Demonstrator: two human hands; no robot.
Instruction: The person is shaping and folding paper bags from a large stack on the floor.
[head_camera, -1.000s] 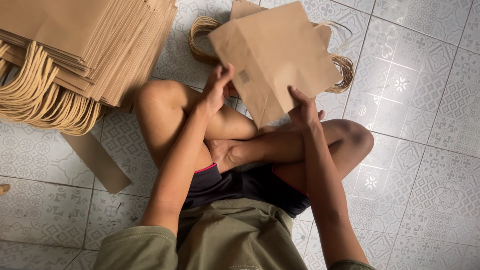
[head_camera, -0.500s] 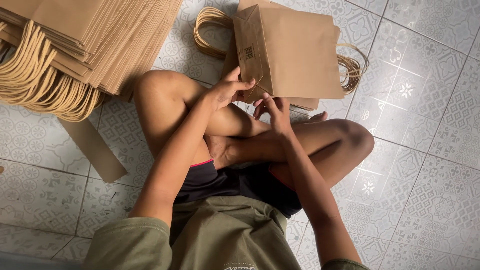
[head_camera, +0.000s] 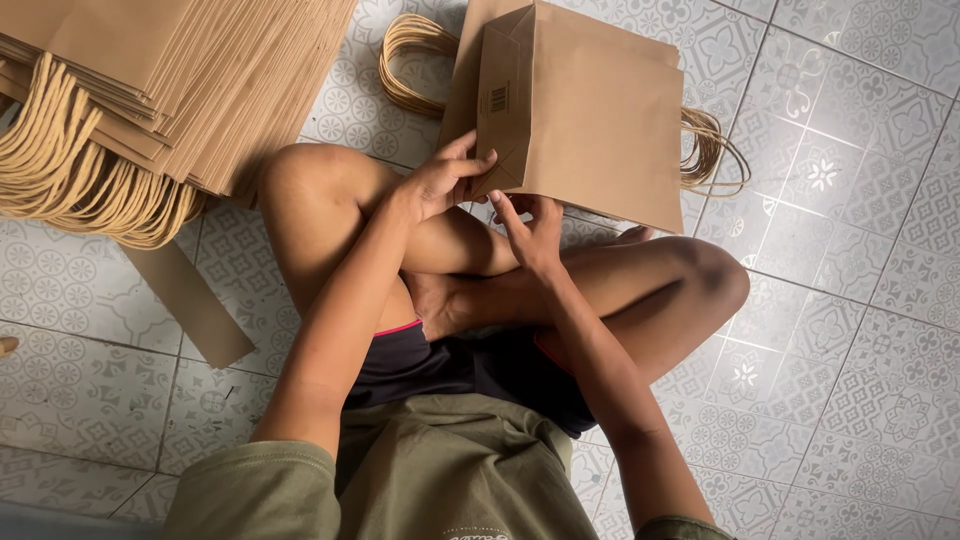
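While fingers pinch, paper bag lies beyond.

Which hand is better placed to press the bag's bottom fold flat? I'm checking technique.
Left, probably: the left hand already rests on the brown paper bag at its folded bottom edge, while the right hand sits beneath the lower corner.

head view | looks steeply down | close above lap, floor
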